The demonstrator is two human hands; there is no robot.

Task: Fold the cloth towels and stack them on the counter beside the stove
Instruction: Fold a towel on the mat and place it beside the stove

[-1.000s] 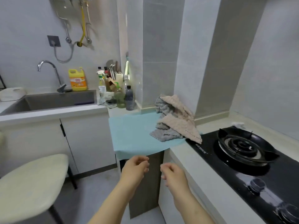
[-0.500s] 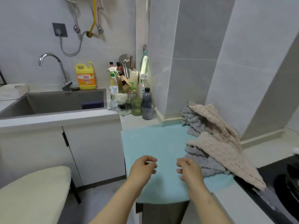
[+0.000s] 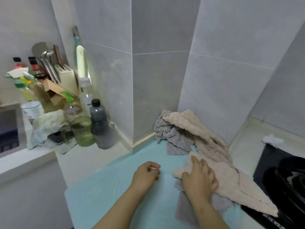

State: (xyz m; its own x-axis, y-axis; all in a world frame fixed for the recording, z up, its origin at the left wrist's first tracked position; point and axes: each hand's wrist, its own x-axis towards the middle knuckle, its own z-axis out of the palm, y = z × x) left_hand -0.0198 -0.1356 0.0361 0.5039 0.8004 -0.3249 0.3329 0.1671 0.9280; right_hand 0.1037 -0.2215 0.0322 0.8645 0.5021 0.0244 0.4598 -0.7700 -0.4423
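Note:
A heap of cloth towels lies in the corner on a light blue mat (image 3: 105,192) covering the counter. A beige towel (image 3: 209,142) drapes over the heap and reaches down to the stove's edge. Grey towels (image 3: 175,138) show beneath it. My right hand (image 3: 200,177) rests on the beige towel's near-left edge, fingers spread over the cloth, thumb at its border. My left hand (image 3: 146,173) hovers over the mat just left of the heap, fingers loosely curled, holding nothing.
The black stove (image 3: 280,177) sits at the right. Bottles (image 3: 97,113), a green glass (image 3: 82,130), a knife block (image 3: 66,80) and a crumpled rag (image 3: 46,126) crowd the back left by the sink (image 3: 8,128). Tiled walls close the corner behind the heap.
The view has moved closer to the counter. My right hand has reached forward and right onto the beige towel. My left hand has moved forward over the mat.

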